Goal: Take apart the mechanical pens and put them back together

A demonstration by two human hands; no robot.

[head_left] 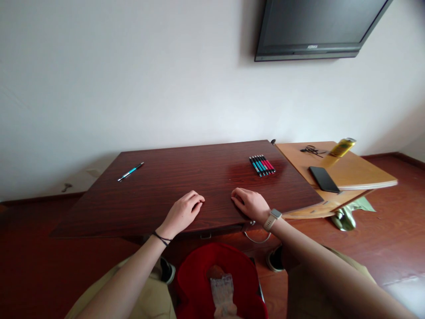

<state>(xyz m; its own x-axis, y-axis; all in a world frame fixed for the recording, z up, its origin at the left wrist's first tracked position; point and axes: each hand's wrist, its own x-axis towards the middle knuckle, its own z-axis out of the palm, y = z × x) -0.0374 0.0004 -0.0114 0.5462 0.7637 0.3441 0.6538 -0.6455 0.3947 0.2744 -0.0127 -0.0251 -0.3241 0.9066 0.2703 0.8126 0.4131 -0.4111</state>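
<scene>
My left hand (186,210) rests on the dark wooden table (186,164) near its front edge, the fingers curled in and no object showing in them. Across a small gap, my right hand (251,204) lies on the same tabletop, also loosely closed with nothing visible in it. Beyond the right hand is a neat side-by-side row of several pens (257,165), blue ones on the left and red ones on the right. A single blue pen (130,172) lies slanted on the far left of the table, apart from both hands.
A lighter wooden side table (361,175) adjoins on the right, bearing a black phone (323,179), a coiled black cable (312,150) and a yellow can (343,147). A television (308,31) hangs on the wall. Below me is a red cushion (194,274) with a clear plastic wrapper (222,290).
</scene>
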